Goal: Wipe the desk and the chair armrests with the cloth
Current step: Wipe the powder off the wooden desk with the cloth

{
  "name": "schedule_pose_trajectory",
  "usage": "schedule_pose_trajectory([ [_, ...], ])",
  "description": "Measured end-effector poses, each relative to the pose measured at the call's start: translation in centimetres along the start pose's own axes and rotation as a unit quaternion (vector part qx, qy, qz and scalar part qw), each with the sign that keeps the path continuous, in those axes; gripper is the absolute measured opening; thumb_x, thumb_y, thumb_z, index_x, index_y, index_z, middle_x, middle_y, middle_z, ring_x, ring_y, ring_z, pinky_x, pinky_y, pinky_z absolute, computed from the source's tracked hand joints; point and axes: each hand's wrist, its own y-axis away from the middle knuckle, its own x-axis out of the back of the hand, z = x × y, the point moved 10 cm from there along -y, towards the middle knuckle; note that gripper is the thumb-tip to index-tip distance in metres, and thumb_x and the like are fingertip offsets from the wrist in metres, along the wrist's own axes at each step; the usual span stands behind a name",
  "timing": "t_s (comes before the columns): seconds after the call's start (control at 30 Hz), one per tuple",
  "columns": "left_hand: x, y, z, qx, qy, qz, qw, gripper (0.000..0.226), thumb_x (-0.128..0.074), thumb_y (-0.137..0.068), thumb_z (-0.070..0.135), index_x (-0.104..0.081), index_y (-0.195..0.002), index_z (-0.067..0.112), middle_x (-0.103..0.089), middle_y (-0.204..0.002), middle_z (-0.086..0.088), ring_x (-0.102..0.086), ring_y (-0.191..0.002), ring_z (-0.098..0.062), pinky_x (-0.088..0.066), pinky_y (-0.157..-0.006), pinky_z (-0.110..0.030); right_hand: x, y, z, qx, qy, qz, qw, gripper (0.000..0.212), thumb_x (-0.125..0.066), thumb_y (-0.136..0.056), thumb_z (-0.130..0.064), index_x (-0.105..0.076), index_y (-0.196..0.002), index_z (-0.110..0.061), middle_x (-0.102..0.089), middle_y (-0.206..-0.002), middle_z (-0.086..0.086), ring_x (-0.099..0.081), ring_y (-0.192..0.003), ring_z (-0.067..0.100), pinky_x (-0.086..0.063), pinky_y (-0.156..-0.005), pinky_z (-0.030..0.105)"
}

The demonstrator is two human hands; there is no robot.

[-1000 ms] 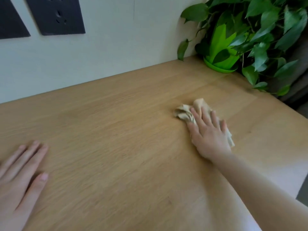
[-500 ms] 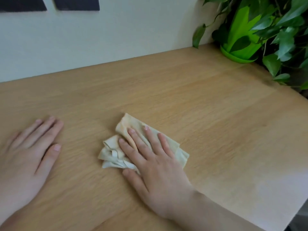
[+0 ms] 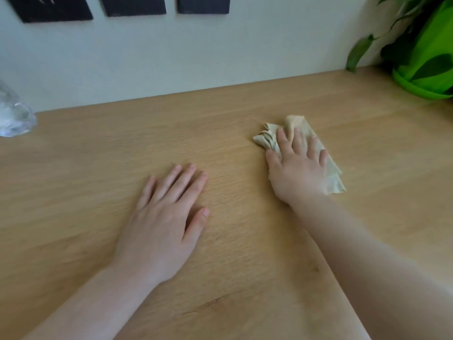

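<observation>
A crumpled beige cloth (image 3: 269, 137) lies on the light wooden desk (image 3: 98, 168), right of centre. My right hand (image 3: 297, 168) presses flat on top of the cloth, fingers spread, covering most of it. My left hand (image 3: 166, 219) rests palm down on the bare desk to the left of the cloth, fingers apart, holding nothing. No chair or armrest is in view.
A green plant pot (image 3: 431, 69) with leaves stands at the desk's back right corner. A clear glass or plastic object (image 3: 12, 116) sits at the far left by the wall. Dark panels (image 3: 132, 4) hang on the pale wall behind the desk.
My right hand slid the cloth toward the left, then back out to the right and farther from me. The view has swung left, bringing my left hand toward the centre.
</observation>
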Motion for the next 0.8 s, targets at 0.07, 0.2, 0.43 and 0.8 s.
schedule_pose_trajectory([
  [0.07,0.0,-0.1,-0.1,0.003,-0.001,0.004,1.000,0.063,-0.003,-0.091,0.059,-0.008,-0.150,0.038,-0.004,-0.158,0.016,0.007,-0.144,-0.002,-0.004,-0.119,-0.041,-0.7,2.1,-3.9,0.076,0.001,-0.002,0.997,0.057,-0.014,-0.097,-0.049,0.000,-0.151,-0.034,0.007,-0.160,-0.003,0.015,-0.145,0.025,0.007,-0.117,0.046],
  [0.2,0.1,0.3,-0.3,0.015,-0.012,0.006,1.000,0.064,-0.011,-0.091,0.057,-0.019,-0.149,0.032,-0.013,-0.158,0.011,-0.003,-0.145,-0.007,-0.009,-0.119,-0.043,-1.4,11.8,-6.4,0.244,-0.011,-0.019,0.970,0.059,-0.014,-0.095,-0.052,-0.006,-0.151,-0.035,0.001,-0.160,-0.008,0.014,-0.145,0.020,0.003,-0.118,0.044],
  [0.43,0.4,0.3,-0.5,0.024,-0.002,-0.004,1.000,0.064,-0.012,-0.090,0.061,-0.018,-0.149,0.036,-0.012,-0.158,0.014,-0.001,-0.145,-0.007,-0.007,-0.119,-0.043,0.0,15.0,3.2,0.208,0.017,-0.050,0.977,0.056,-0.013,-0.094,-0.056,-0.005,-0.148,-0.046,0.003,-0.157,-0.020,0.010,-0.145,0.009,-0.002,-0.116,0.037],
  [0.8,0.8,0.1,-0.2,0.029,-0.009,-0.005,1.000,0.060,-0.019,-0.094,0.055,-0.020,-0.149,0.032,-0.014,-0.158,0.011,-0.002,-0.146,-0.010,-0.004,-0.119,-0.043,0.6,-1.4,4.0,-0.051,0.006,-0.019,0.998,0.056,-0.014,-0.098,-0.046,0.001,-0.151,-0.033,0.008,-0.160,-0.002,0.013,-0.145,0.027,0.004,-0.117,0.048],
])
